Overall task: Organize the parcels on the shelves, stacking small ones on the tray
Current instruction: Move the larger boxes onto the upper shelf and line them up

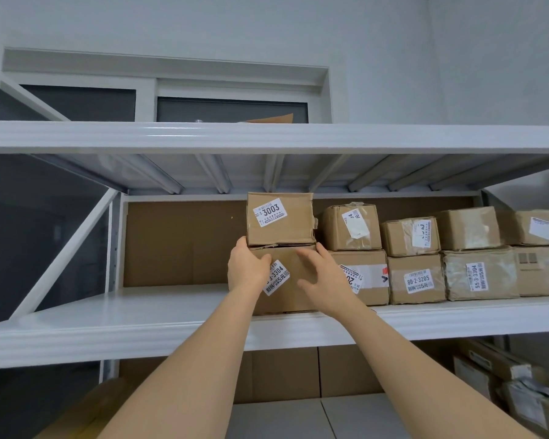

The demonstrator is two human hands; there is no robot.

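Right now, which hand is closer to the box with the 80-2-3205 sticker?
The right hand. It lies on the front of the lower stacked box, two boxes left of that sticker's box. The left hand holds the stacked box's far left edge.

both bare arms reach up and forward, forearms converging from the bottom of the view. the left hand (pixel 248 267) is upright, palm turned inward, thumb wrapped across the front and fingers curled out of sight behind. the right hand (pixel 325 277) sits just beside it, palm facing left, fingers spread and slightly blurred, thumb low and extended. wrists are straight, hands close together but apart.
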